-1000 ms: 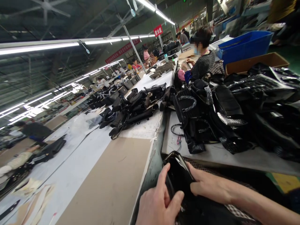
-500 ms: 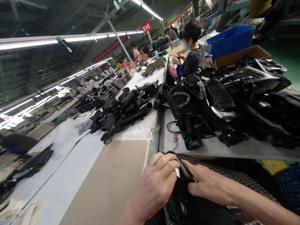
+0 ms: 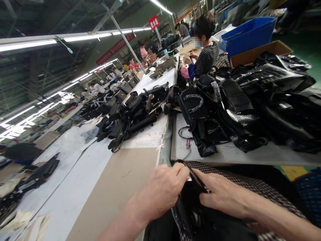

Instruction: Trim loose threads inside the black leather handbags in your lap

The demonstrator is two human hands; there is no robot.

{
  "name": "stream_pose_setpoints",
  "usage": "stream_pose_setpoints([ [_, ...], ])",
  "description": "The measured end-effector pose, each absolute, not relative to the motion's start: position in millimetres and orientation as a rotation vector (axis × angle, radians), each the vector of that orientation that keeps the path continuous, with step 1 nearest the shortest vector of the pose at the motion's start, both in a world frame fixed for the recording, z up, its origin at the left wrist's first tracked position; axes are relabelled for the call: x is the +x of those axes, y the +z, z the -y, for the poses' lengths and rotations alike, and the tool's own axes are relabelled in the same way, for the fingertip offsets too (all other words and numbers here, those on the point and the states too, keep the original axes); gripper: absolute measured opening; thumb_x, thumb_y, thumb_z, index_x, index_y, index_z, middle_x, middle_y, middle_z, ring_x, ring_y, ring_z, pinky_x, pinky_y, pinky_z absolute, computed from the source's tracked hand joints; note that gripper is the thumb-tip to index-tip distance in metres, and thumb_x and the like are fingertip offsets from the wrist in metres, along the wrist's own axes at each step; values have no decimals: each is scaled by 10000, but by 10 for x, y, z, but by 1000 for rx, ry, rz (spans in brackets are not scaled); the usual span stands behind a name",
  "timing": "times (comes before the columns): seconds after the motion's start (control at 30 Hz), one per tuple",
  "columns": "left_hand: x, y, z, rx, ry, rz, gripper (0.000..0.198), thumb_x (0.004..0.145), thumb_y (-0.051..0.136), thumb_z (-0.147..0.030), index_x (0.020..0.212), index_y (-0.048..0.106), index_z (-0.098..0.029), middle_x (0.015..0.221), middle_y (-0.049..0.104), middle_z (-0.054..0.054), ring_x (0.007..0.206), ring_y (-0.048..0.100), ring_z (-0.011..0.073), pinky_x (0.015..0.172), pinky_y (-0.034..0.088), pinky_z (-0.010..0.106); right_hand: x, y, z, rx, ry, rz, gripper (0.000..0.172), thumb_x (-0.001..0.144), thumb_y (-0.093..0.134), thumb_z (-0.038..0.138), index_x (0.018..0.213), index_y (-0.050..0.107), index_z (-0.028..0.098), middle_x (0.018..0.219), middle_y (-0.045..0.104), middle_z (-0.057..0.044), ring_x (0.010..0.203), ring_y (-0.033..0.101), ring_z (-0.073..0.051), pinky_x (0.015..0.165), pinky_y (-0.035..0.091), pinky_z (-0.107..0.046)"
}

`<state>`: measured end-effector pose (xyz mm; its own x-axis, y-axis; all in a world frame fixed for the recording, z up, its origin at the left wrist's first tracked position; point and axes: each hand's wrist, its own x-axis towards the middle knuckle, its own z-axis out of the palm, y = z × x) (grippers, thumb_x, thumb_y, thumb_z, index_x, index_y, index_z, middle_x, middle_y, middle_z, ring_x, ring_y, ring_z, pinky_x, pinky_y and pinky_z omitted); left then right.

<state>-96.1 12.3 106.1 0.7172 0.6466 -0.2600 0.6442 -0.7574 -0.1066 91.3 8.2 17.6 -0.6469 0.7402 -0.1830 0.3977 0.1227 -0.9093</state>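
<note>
A black bag [image 3: 213,221] lies in my lap at the bottom of the view, its upper edge tilted up between my hands. My left hand [image 3: 167,184] is closed at that edge, with a small white piece showing by its fingertips; what that piece is I cannot make out. From the other side my right hand [image 3: 215,190] grips the bag's rim, thumb and fingers on either side of it. Under my right forearm is a checked cloth [image 3: 240,180]. The bag's lower part runs out of view.
Black bags [image 3: 198,110] with wrapped handles are heaped on the table at right, more black bags [image 3: 135,113] on the long table ahead. A brown board [image 3: 120,187] covers the near left table. A co-worker [image 3: 208,50] sits beyond, near a blue bin [image 3: 248,35].
My left hand has turned, its wrist and forearm swinging left and its fingers closing tighter at the bag's edge. Less of the white piece shows. My right hand has hardly moved.
</note>
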Motion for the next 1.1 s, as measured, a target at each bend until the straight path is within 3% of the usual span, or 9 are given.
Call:
stream_pose_setpoints([
  [0.13,-928,1200,-211,-2948,641,976,198,918,482,-80,1061,517,-213,907,657,-14,694,645,167,489,399,270,944,193,-72,-1100,1541,2104,351,710,506,198,1057,530,239,911,675,-17,811,623,-228,718,407,-284],
  [0.33,-864,1249,-273,-2958,776,838,171,901,495,-75,985,522,-222,849,686,-14,690,670,178,455,358,264,969,170,-70,-1080,1506,2142,547,719,493,204,1265,498,231,1048,692,-47,981,628,-269,837,429,-328],
  [0.53,-848,1161,-332,-2968,763,777,249,817,571,-73,1004,513,-227,760,700,-31,633,661,184,443,313,267,965,144,-62,-1140,1468,2164,620,728,484,232,1346,479,182,1238,631,-127,1108,588,-322,879,439,-390],
  [0.67,-836,1137,-354,-2969,738,679,177,834,570,-78,934,514,-212,713,675,-34,580,633,172,415,277,266,957,149,-60,-1132,1462,2166,672,722,484,232,1390,428,183,1194,649,-126,1062,607,-321,848,446,-393],
  [0.8,-826,1100,-341,-2914,648,659,102,900,516,-89,902,521,-191,763,656,-11,576,602,161,406,303,264,977,123,-93,-1107,1487,2115,538,707,502,211,1245,506,242,1021,696,-52,907,644,-276,753,444,-336],
  [0.87,-824,1064,-341,-2919,541,629,112,927,484,-113,858,529,-188,799,638,1,638,598,171,456,377,279,996,107,-118,-1087,1488,2075,450,697,530,208,1144,526,261,951,696,-9,831,645,-239,689,424,-290],
  [0.97,-828,1003,-380,-2953,314,608,199,951,448,-139,781,546,-175,868,632,37,819,605,196,686,495,341,1019,95,-138,-1125,1458,2069,272,695,597,259,961,543,246,813,670,31,694,610,-191,576,367,-245],
  [1.1,-856,951,-509,-3084,166,583,100,912,520,-172,878,611,-146,1210,603,100,1180,517,234,978,461,363,1035,113,-113,-1153,1465,2079,251,694,635,262,934,563,241,760,659,48,641,589,-166,543,345,-233],
])
